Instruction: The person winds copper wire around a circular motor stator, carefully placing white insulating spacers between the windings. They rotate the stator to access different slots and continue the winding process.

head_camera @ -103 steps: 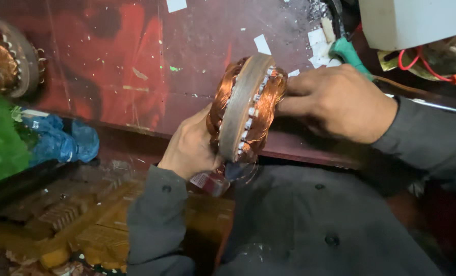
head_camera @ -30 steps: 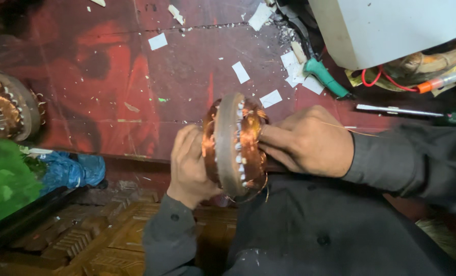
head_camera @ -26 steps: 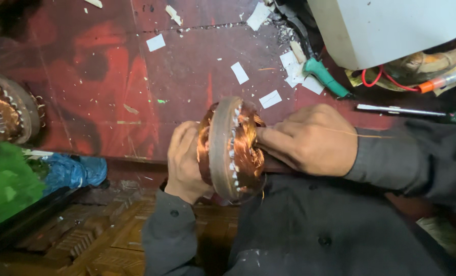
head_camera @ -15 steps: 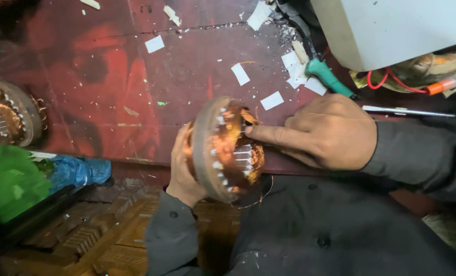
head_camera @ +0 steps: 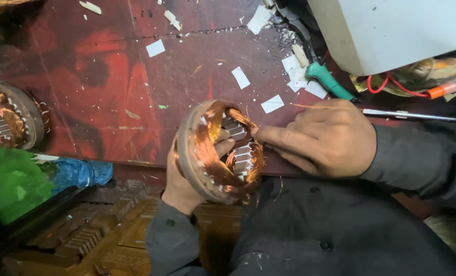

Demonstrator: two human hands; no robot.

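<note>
The red tabletop (head_camera: 110, 102) is littered with paper bits. At its near edge, the left hand (head_camera: 187, 184) grips a copper coil ring (head_camera: 215, 148). The right hand (head_camera: 325, 138) has its fingers (head_camera: 269, 135) curled, one poking the wires. It looks like wire tucking; next needs gentle pushing.
</note>
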